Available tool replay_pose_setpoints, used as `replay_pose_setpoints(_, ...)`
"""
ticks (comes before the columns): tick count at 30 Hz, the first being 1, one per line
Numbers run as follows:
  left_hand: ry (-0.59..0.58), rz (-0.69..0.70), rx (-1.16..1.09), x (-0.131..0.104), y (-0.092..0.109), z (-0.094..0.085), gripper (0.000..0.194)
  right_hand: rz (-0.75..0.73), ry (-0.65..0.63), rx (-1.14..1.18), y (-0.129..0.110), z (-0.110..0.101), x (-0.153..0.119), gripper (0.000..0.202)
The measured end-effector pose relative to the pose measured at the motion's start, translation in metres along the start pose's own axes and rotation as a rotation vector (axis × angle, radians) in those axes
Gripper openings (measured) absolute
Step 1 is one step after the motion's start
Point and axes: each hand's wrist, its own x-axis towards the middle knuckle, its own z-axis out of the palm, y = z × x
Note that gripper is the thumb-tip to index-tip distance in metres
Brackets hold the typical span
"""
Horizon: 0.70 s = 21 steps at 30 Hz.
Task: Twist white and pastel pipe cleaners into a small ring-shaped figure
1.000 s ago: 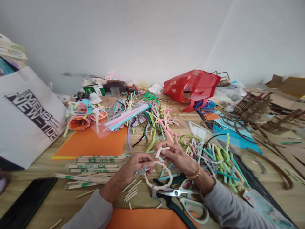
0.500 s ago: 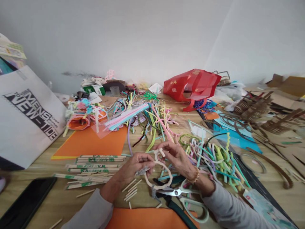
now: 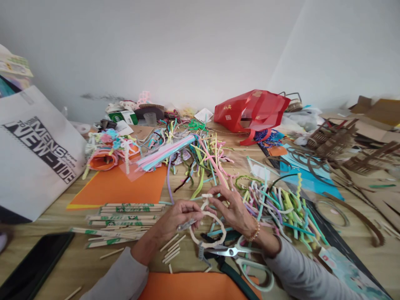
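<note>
A cream fuzzy ring (image 3: pixel 224 233) with a small twisted piece at its top hangs between my hands. My left hand (image 3: pixel 184 213) pinches the ring's upper left side, and a greyish piece lies under its fingers. With fingertips closed, my right hand (image 3: pixel 229 208) holds the cream piece (image 3: pixel 206 201) above the ring. A grey strand (image 3: pixel 201 252) is wound round the ring's bottom. Scissors with pale handles (image 3: pixel 231 251) lie open just right of the ring, over a dark-handled tool (image 3: pixel 234 276).
Wrapped stick bundles (image 3: pixel 125 216) and a black phone (image 3: pixel 37 264) lie left. Colourful fuzzy stems (image 3: pixel 281 204) are heaped right. Orange sheets (image 3: pixel 125 185), a white bag (image 3: pixel 40 154), a red bag (image 3: pixel 250 110) and brown woven pieces (image 3: pixel 331 137) stand or lie around.
My right hand's fingers have shifted slightly on the small cream piece, which has turned and now lies flatter at its top. My left hand has stayed almost still.
</note>
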Motion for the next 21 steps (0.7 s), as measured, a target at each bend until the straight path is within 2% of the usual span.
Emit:
replay_pose_setpoints(5,-0.065,0.017,0.071,-0.002,0.004,-0.003,0.021,-0.069,0.011,-0.14,0.003,-0.001,0.001,0.016)
replay_pose_setpoints(10,-0.052,0.052,0.127,-0.003,0.009,-0.005,0.024,-0.148,-0.031,-0.261,0.0,-0.003,0.002,0.013)
replay_pose_setpoints(21,-0.035,0.049,0.114,0.0,0.008,-0.003,0.027,-0.036,-0.145,-0.123,-0.013,0.0,-0.002,0.014)
